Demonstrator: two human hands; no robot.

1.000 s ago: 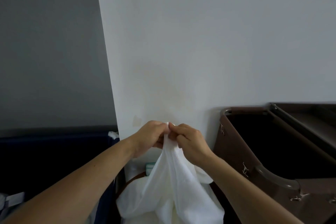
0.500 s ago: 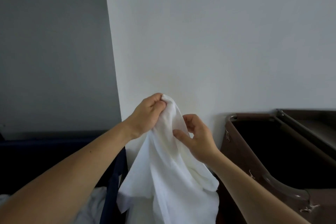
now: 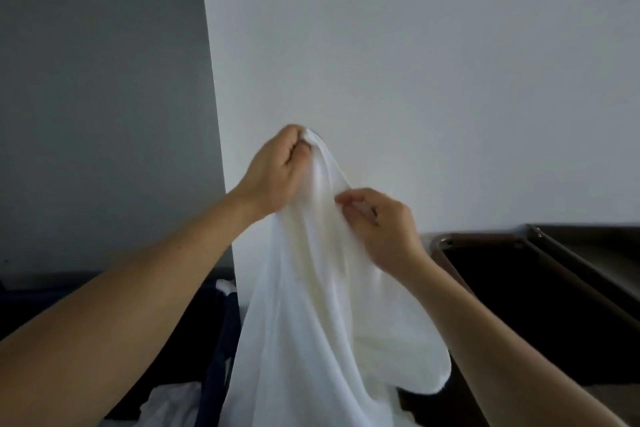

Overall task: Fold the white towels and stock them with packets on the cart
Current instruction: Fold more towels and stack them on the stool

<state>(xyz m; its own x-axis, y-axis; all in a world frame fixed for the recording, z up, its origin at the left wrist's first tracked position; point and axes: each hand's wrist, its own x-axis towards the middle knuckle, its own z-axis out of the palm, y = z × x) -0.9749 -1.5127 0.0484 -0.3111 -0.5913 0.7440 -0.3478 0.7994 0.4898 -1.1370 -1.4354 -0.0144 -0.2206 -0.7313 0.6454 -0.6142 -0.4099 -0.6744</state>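
White towel (image 3: pixel 322 305) hanging, left hand (image 3: pixel 277 173) pinching top, right hand (image 3: pixel 384 225) gripping edge below

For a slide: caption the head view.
Left hand and right hand hold up a white cloth towel beside a brown cart.

You have no legible text, label, brand, number or sign in this view. The white towel (image 3: pixel 311 322), the brown cart (image 3: pixel 478 238) and the wall (image 3: pixel 415 80) all show plain, unmarked surfaces.
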